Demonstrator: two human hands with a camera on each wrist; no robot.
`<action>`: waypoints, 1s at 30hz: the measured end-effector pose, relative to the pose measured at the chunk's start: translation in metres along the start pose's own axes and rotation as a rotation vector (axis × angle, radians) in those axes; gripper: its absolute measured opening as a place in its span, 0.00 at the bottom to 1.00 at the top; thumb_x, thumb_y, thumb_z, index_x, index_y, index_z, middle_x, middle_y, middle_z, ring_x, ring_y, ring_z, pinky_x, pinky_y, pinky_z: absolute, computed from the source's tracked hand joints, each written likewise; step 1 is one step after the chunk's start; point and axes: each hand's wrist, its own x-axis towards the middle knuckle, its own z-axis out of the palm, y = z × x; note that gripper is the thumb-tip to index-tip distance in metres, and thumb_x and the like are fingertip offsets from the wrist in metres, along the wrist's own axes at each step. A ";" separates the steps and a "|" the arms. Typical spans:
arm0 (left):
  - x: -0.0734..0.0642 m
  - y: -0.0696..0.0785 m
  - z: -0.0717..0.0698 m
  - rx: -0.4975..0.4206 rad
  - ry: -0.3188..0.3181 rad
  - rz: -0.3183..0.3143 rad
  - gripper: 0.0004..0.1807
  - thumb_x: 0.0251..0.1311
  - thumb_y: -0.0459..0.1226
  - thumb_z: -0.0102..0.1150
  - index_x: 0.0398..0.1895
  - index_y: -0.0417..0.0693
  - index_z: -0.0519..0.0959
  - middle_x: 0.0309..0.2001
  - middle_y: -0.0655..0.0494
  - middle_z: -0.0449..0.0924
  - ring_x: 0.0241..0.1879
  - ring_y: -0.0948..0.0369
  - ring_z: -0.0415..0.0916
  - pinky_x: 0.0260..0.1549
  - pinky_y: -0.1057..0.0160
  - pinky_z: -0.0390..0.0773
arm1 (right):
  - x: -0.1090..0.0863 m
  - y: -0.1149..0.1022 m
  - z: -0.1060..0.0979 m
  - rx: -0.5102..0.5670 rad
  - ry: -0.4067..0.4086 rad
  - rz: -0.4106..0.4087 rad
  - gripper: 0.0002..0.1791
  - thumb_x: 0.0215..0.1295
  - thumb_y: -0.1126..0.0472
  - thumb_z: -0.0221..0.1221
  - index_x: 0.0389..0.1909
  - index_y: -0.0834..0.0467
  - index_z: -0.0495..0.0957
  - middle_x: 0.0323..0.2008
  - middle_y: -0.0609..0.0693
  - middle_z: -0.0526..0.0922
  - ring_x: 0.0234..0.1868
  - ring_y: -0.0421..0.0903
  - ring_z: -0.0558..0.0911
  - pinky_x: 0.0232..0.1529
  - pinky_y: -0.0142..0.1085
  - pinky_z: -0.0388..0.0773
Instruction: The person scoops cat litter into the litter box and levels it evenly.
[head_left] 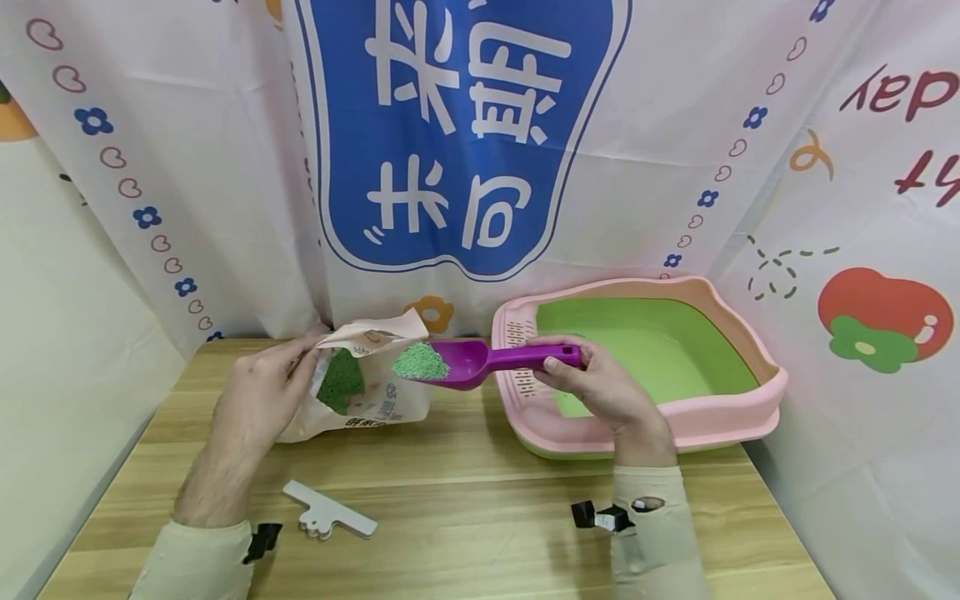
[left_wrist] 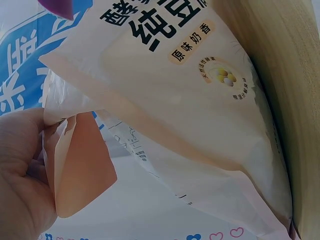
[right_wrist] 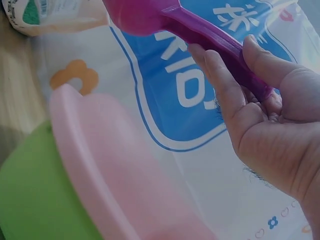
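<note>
- Bold black characters on the pale bag (head_left: 397, 404), left of the pink-and-green tray (head_left: 708, 421), include "纯豆", with "原味奶香" on an orange label beneath; smaller print is too fine to read.
- White characters "未来可期" stand on the blue panel of the backdrop (head_left: 442, 158) behind the tray, turned on their side in the head view.
- A purple scoop (head_left: 468, 365), heaped at its tip with green granules (head_left: 420, 362), is held level between the bag and the tray, its handle above the tray's left rim; whether the tip touches the bag cannot be told.
- The right hand (head_left: 603, 396) has thumb and fingers closed about the handle's end, its forearm reaching up across the tray's near rim.
- Well left of the tray, the left hand (head_left: 262, 387) pinches the bag's upper edge between thumb and fingers, the wrist angled inward; green shows at the bag's mouth.
- A pale clip (head_left: 330, 510) lies on the wooden table (head_left: 465, 525), left of and nearer than the tray.
</note>
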 end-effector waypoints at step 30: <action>0.000 0.000 0.000 -0.006 -0.012 -0.011 0.14 0.82 0.29 0.70 0.64 0.41 0.93 0.63 0.35 0.94 0.51 0.31 0.97 0.46 0.30 0.95 | -0.030 -0.005 -0.051 0.298 0.173 -0.068 0.19 0.89 0.71 0.60 0.62 0.46 0.92 0.63 0.46 0.93 0.60 0.42 0.95 0.69 0.30 0.90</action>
